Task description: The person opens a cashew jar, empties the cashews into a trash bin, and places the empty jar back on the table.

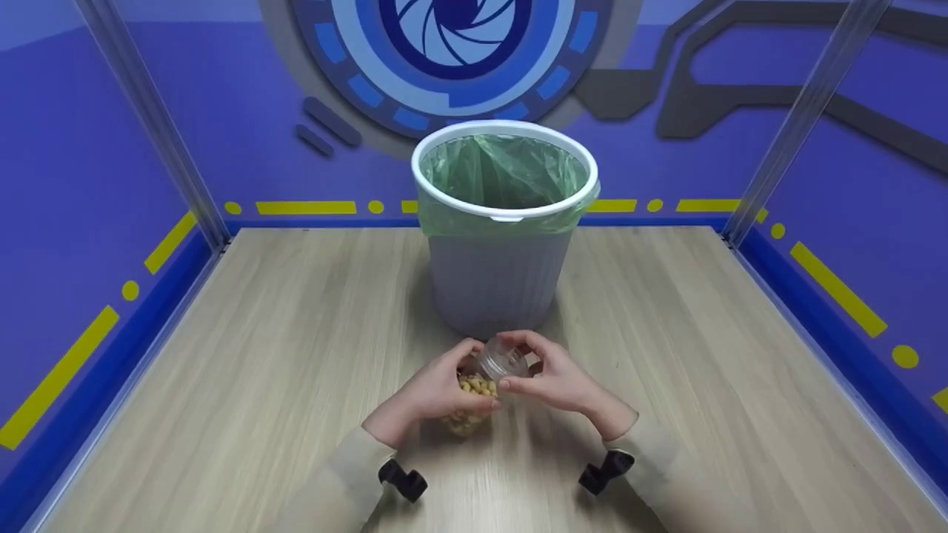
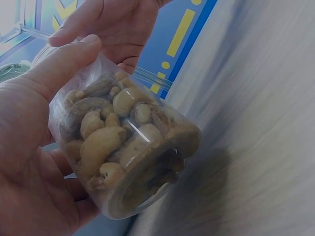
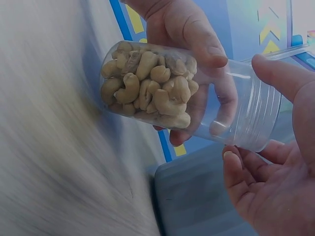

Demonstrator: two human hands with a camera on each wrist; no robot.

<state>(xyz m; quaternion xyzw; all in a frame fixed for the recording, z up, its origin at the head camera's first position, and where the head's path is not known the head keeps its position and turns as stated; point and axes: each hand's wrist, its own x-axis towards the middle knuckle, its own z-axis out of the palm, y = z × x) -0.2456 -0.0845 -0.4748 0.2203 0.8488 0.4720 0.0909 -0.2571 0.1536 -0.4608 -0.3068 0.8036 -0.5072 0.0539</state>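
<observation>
A clear plastic jar of cashews tilts between both hands, its nut-filled base low and its top end toward the bin. The left hand grips the jar's body, thumb on the near side and fingers behind. At the clear, ridged top end, the right hand holds the round edge between thumb and fingers. Cashews fill the lower part, while the section near the top is see-through and free of nuts. In the left wrist view the jar's round base faces the camera.
A grey bin with a white rim and a green liner bag stands just beyond the hands. The wood-grain table is bounded by blue panels at the back and both sides.
</observation>
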